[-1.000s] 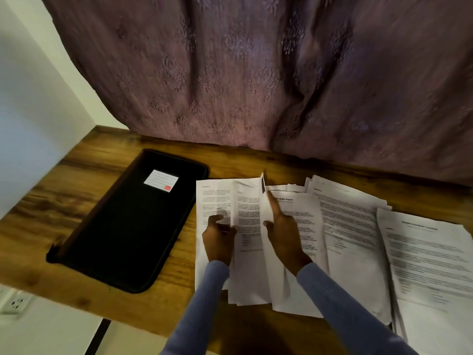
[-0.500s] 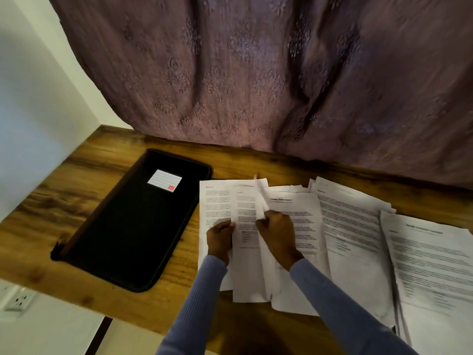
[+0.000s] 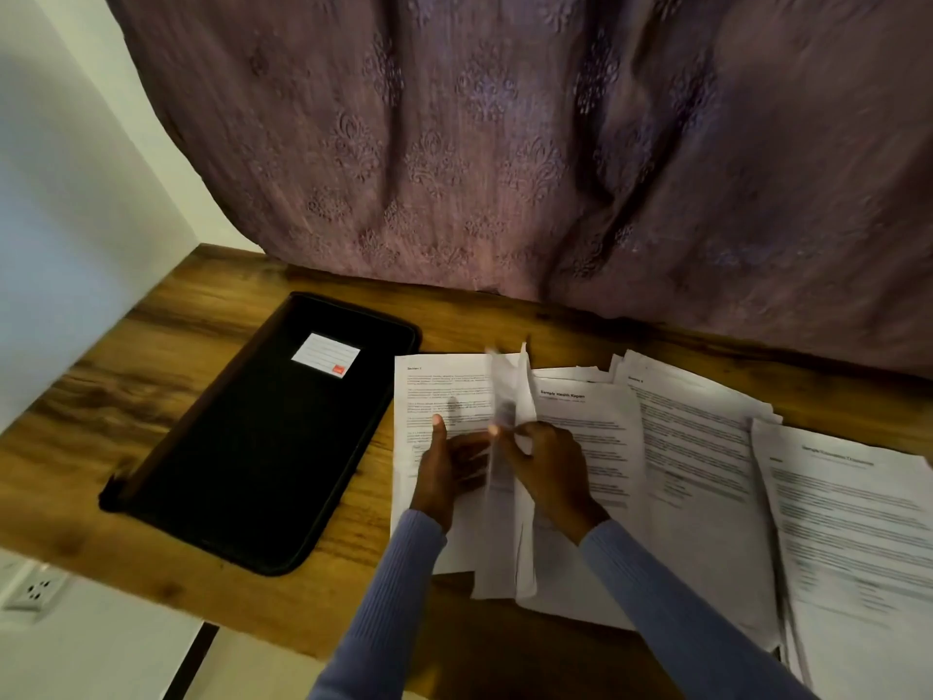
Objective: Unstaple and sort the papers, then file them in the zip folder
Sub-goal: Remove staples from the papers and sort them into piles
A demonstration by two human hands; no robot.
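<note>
Printed white papers lie fanned across the wooden desk (image 3: 212, 315). The leftmost sheet (image 3: 444, 381) lies flat, and my left hand (image 3: 449, 467) rests on it with the thumb stretched out and the fingers under a raised sheet. My right hand (image 3: 545, 462) pinches that raised sheet (image 3: 510, 396), which stands on edge and is blurred. To the right lie a sheet headed "Sample Health Report" (image 3: 590, 447), another page (image 3: 702, 447) and a further stack (image 3: 853, 538). The black zip folder (image 3: 262, 447) lies shut on the left with a white label (image 3: 325, 353).
A purple patterned curtain (image 3: 505, 144) hangs down to the desk's back edge. A white wall (image 3: 75, 219) bounds the left side. A wall socket (image 3: 35, 591) sits below the desk's front left edge. The papers overhang the front edge.
My right hand has lifted one sheet up on edge and swung it leftward. My left thumb has spread out on the leftmost sheet. The camera has tilted upward.
</note>
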